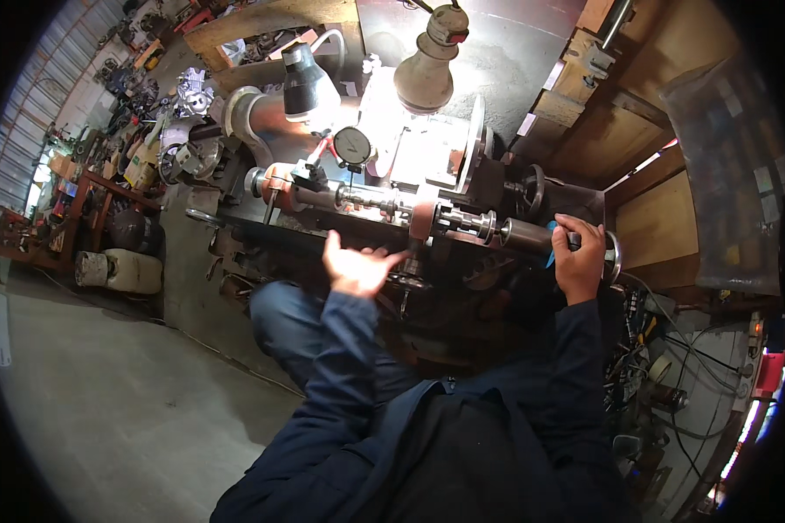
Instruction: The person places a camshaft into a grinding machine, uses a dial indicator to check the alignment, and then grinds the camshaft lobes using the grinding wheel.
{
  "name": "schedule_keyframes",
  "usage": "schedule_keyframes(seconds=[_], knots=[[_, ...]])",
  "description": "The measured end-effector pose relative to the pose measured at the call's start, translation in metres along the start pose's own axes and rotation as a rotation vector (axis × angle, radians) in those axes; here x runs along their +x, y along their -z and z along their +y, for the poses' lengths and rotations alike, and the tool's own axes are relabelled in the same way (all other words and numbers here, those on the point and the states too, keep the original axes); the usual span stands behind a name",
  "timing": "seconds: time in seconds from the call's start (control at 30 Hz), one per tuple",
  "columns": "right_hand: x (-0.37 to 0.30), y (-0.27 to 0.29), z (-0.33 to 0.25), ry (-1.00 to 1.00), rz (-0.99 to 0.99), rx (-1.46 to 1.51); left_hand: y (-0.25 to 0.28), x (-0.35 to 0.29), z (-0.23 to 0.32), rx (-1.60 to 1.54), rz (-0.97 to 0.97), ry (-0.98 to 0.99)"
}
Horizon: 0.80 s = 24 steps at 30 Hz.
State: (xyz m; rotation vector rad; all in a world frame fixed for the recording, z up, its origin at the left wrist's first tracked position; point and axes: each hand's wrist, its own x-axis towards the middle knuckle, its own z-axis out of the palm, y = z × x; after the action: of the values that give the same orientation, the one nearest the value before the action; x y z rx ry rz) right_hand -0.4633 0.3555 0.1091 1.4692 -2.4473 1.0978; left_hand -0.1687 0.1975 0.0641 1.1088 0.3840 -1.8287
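The lobed shaft (pixel 375 202) lies beneath the dial gauge (pixel 352 146). Your left hand (pixel 356 265) is spread, empty, nearer you than the gauge; your right hand (pixel 582 264) curls well right of it, grasp unclear.

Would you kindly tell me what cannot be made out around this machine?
- Dial gauge: reading too small, head view.
- Handwheel: partly hidden by the right hand, head view.
- Lobed shaft: a stretch hidden by a reddish-brown piece, head view.
- White surface: detail lost in glare, head view.
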Motion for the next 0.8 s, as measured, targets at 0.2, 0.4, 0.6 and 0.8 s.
schedule_keyframes(seconds=[0.2,0.4,0.6,0.8], knots=[[-0.018,-0.004,-0.009,0.096,0.077,-0.023,0.047,-0.018,0.095,0.262,-0.161,-0.951],[-0.050,-0.002,-0.004,0.206,0.130,-0.103,0.007,0.018,0.140,1.134,-0.302,-1.687],[-0.043,0.030,-0.019,0.180,-0.108,0.083,0.004,0.040,0.147,1.307,-0.148,-1.933],[-0.051,0.078,0.150,-0.345,-0.248,0.066,0.004,0.047,0.148,1.287,-0.248,-1.911]])
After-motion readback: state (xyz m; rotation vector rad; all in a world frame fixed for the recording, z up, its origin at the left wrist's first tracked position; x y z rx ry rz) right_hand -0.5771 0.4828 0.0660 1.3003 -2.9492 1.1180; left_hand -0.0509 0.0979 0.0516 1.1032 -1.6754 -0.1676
